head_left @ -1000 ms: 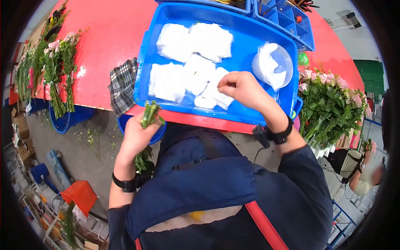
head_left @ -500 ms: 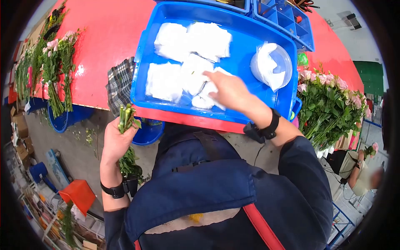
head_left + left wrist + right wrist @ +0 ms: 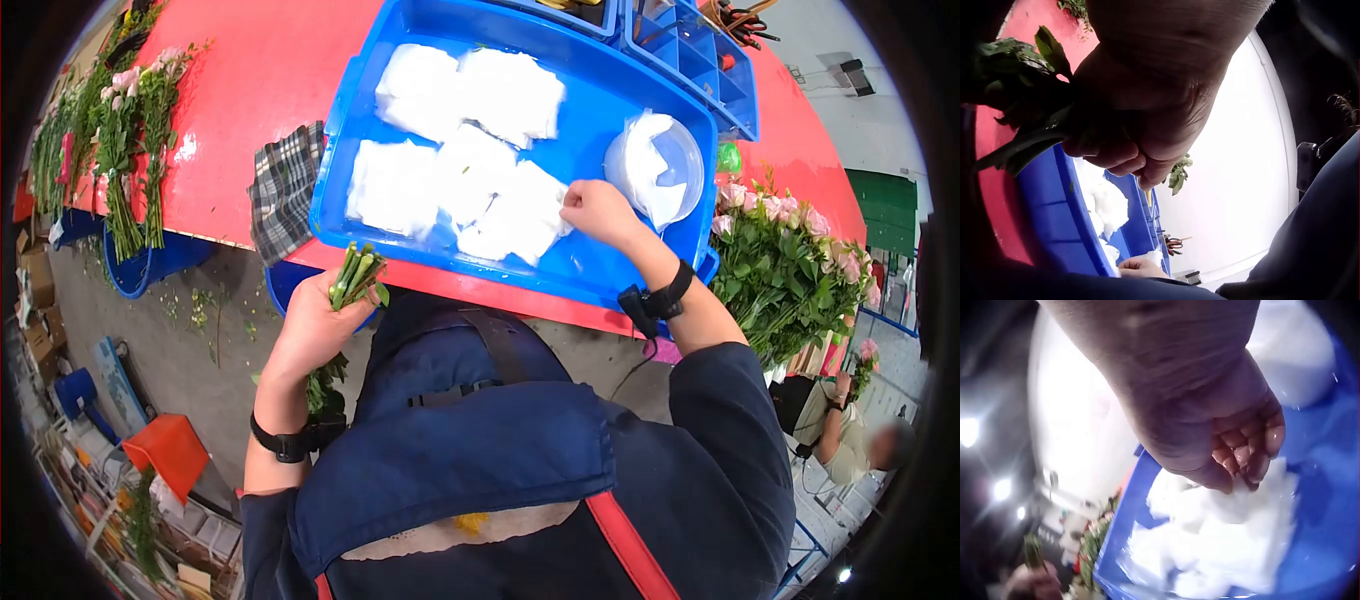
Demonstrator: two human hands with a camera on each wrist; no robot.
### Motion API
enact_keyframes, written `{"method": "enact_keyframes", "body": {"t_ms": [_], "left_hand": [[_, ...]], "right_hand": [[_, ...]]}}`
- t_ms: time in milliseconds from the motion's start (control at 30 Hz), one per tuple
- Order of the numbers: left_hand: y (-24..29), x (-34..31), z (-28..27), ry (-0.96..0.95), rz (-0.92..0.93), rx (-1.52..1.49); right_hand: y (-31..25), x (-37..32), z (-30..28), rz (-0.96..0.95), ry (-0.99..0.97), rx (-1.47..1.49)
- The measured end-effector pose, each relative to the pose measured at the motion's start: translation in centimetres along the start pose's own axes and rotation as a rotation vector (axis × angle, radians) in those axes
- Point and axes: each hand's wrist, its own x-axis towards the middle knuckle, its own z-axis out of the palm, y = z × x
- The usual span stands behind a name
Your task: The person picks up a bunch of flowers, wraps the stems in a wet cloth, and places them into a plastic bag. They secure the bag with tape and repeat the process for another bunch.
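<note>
Left grip clenched round stems, ends jutting out. Right grip at edge of white pad in tray; can't tell if pinching.

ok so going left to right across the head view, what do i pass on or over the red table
Left-hand flower bunches → checked cloth → white sheets → right hand → round clear tub → pink rose bunch
</note>
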Motion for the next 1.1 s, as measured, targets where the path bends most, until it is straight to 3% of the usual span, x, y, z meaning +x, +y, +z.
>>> {"method": "enact_keyframes", "body": {"t_ms": [100,233,367,533,633,667,700,867,967,1100], "left_hand": [[0.9,0.5,0.0,-0.058,-0.043,0.056],[0.6,1.8,0.5,-0.135,-0.118,0.001],[2.2,3.5,1.5,-0.211,-0.232,-0.106],[2.4,5.9,2.6,-0.218,-0.203,-0.270],[2.7,6.4,3.0,-0.157,-0.185,-0.300],[2.6,6.4,2.9,-0.152,-0.184,-0.303],[2.6,6.4,2.8,-0.150,-0.184,-0.308],[2.8,6.6,2.9,-0.122,-0.248,-0.306],[2.4,6.6,3.0,-0.130,-0.260,-0.277],[1.8,6.7,3.5,-0.095,-0.201,-0.313]], "right_hand": [[-0.3,-0.4,0.1,-0.053,0.033,-0.006],[-2.1,-1.3,-0.2,0.017,0.058,0.525],[-6.8,-3.9,-0.7,-0.125,-0.025,0.765],[-11.9,-5.6,0.2,-0.599,0.018,0.674],[-11.8,-5.4,1.0,-0.353,-0.131,0.845],[-11.0,-4.8,1.3,-0.184,-0.197,0.954],[-10.0,-4.0,1.8,-0.156,-0.103,0.972],[-4.1,0.2,1.3,-0.205,0.002,-0.031],[-3.5,1.3,3.2,-0.359,-0.086,-0.281],[-3.5,2.6,5.5,-0.430,-0.062,-0.429]]}}
